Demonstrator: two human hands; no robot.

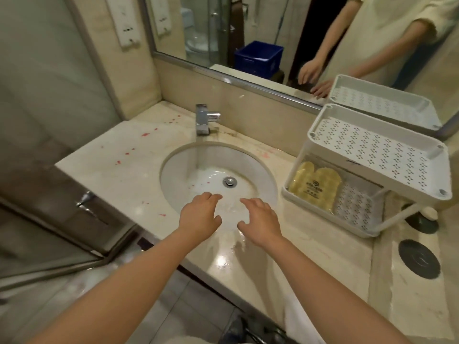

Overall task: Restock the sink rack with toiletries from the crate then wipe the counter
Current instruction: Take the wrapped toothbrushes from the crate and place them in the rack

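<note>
- The left hand hovered palm down over the near rim of the sink, its fingers loosely spread and holding nothing.
- The right hand hovered just beside it, also palm down, with its fingers loosely spread and empty; the two hands were near each other but apart.
- The rack, a white two-tier unit with perforated shelves, stood on the worktop to the right of the sink, close against the mirror.
- Its upper shelf carried nothing visible; on the lower shelf lay a yellow packet in clear wrapping, towards the left end.
- The crate, blue, showed only as a reflection in the mirror, so it sat behind the person, well apart from the rack.
- Red spots were scattered across the pale worktop left of the sink, with fainter reddish marks near the back rim.
- A chrome tap stood behind the basin, and the drain sat in its middle.
- Two dark round covers were set into the worktop to the right, near the rack's foot.
</note>
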